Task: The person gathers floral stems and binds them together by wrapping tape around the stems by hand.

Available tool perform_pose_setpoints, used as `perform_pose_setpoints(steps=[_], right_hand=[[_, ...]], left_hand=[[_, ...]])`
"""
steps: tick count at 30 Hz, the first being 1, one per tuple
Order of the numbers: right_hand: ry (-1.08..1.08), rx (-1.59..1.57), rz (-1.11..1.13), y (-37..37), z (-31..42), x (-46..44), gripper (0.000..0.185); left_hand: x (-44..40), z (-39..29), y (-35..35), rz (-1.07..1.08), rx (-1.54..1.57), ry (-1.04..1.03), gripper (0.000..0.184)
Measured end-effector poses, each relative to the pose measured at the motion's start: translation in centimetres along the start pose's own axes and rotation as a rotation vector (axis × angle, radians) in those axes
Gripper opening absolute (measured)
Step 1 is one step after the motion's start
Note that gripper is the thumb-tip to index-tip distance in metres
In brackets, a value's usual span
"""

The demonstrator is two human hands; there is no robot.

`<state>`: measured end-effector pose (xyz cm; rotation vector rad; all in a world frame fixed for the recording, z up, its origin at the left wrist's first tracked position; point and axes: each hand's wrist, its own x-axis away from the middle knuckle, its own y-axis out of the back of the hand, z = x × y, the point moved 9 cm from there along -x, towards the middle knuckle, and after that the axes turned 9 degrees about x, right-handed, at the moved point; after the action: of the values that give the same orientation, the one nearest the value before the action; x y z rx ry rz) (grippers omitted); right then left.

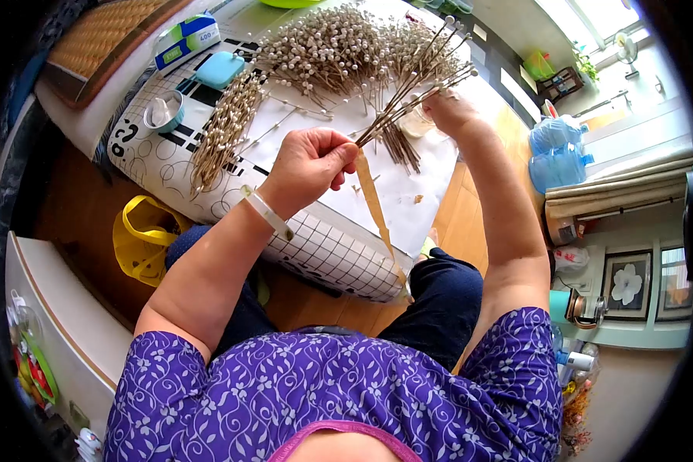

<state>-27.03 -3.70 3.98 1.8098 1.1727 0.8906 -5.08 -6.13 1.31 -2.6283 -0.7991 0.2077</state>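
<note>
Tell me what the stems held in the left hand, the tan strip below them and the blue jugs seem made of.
Stems: probably dried plant twigs, matte; they look thin, brown and woody.
Tan strip: perhaps paper or tape, fairly dull; it hangs flat and ribbon-thin.
Blue jugs: likely tinted plastic, glossy; they look translucent with bright highlights.

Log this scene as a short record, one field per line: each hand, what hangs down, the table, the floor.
Left hand: pinching a slim bunch of stems near the lower ends
Right hand: raised near the bunch's budded end; fingertips unclear, grip cannot be told
Hanging: tan strip, below the left hand
Table: large heap of white-budded stems, smaller bundle, teal case, small bowl, blue-and-green pack
Floor: yellow bag beside the table
</note>
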Motion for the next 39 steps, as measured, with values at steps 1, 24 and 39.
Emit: perform_pose_setpoints(steps=[1,24,39], right_hand=[[0.025,-0.022,0.041,-0.8,-0.1,-0.5,0.014],[-0.152,-0.411,-0.706,5.4,-3.0,12.5,0.005],[-0.066,-0.904,-0.780,7.1,5.8,15.3,0.004]], left_hand=[[0.0,0.0,0.0,0.006,0.010,0.004,0.012],[0.0,0.4,0.0,0.026,0.109,0.046,0.016],[-0.5,2.5,-1.1,0.031,0.198,0.137,0.018]])
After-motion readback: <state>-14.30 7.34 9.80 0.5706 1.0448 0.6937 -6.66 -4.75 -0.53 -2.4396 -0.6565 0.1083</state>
